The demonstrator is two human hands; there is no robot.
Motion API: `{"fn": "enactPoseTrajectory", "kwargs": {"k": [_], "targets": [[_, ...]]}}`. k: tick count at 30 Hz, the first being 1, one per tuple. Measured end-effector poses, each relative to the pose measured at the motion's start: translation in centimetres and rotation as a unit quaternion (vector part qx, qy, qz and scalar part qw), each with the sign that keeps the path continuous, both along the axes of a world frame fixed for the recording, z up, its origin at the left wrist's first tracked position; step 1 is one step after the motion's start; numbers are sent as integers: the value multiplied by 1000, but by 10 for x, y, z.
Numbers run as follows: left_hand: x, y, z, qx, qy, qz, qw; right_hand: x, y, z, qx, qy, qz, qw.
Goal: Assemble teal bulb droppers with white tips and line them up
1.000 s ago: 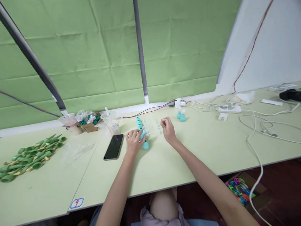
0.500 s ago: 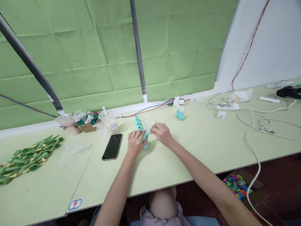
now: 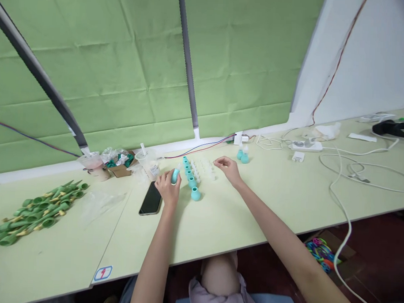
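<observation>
My left hand [image 3: 168, 186] is closed around a small turquoise bulb bottle [image 3: 175, 176], lifted above the table near the phone. A clear tip seems to stick out of its top. Right of it, a row of open turquoise bulbs [image 3: 195, 194] stands on the table. Beside this row lie small translucent white pieces [image 3: 208, 167] in lines. My right hand [image 3: 228, 168] hovers at the right edge of these pieces, thumb and fingers pinched together; whatever they hold, if anything, is too small to make out. Two turquoise bulbs with clear tips [image 3: 244, 158] stand farther back.
A black phone [image 3: 150, 199] lies left of my left hand. Green horn-shaped parts [image 3: 41, 210] are piled at the far left. Drink cups [image 3: 97, 167] and a small cardboard box [image 3: 122, 168] stand at the back. White cables and a power strip [image 3: 306, 146] spread over the right side.
My left hand has moved left, carrying a turquoise bulb bottle away from the row. My right hand has shifted slightly right, and the hands are farther apart, uncovering the row.
</observation>
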State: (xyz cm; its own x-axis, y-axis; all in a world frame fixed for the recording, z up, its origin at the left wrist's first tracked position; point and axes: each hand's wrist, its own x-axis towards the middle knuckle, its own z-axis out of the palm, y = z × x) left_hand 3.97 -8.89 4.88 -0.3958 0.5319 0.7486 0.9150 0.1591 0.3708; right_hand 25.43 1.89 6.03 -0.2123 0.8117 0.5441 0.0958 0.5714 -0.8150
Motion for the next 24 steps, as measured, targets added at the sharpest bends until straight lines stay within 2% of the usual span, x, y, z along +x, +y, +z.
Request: {"fn": "enactPoseTrajectory", "kwargs": {"k": [3,5,7,8,10,14,17,21,24], "targets": [[-5,1,1,19,-34,14,999,-11,7,3,32,-182,-11,983],[-6,2,0,15,-47,14,999,-25,11,8,93,-349,-17,932],[-7,3,-2,11,-49,9,999,-42,15,15,141,-490,-12,860],[-7,4,-3,13,-46,6,999,-50,16,18,150,-535,-5,832],[-8,6,-6,25,-35,0,999,-65,19,23,148,-581,3,800],[-11,10,-13,54,-8,-9,998,-83,19,25,145,-620,-8,771],[-12,11,-15,60,5,-19,998,-87,18,20,146,-628,-21,764],[-10,10,-14,64,11,-29,997,-86,22,15,145,-615,-26,775],[-6,9,-11,73,18,-43,996,-78,25,21,149,-587,-34,795]]}}
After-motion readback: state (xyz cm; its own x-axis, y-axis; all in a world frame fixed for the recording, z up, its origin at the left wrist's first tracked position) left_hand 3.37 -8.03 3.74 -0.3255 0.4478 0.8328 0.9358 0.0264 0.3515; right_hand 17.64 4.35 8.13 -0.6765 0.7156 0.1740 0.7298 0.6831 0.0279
